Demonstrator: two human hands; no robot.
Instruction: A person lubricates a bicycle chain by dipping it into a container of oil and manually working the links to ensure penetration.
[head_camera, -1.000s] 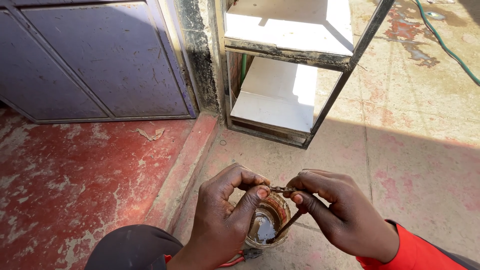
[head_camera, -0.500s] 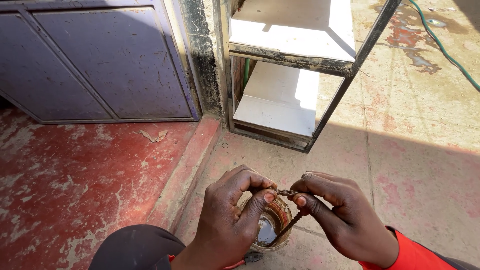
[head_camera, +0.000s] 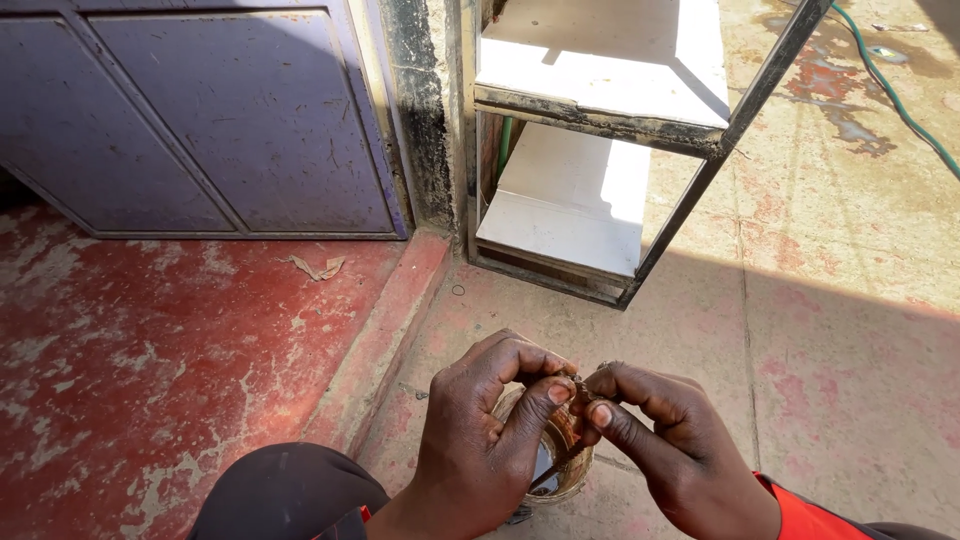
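Head view: I'm seeing both hands, left hand (head_camera: 480, 440) and right hand (head_camera: 665, 440), pinching a small metal piece (head_camera: 582, 388) over a tin (head_camera: 560, 455); any slip risks dropping it in

Hard daylight falls from the upper right — the white shelf boards (head_camera: 600, 60) glare nearly blown out, and the concrete floor (head_camera: 860, 230) beyond is bright. A sharp-edged shadow covers the lower half, with both hands (head_camera: 500, 440) in shade yet clearly lit. Focus is crisp throughout — straight lines lean outward near the edges.
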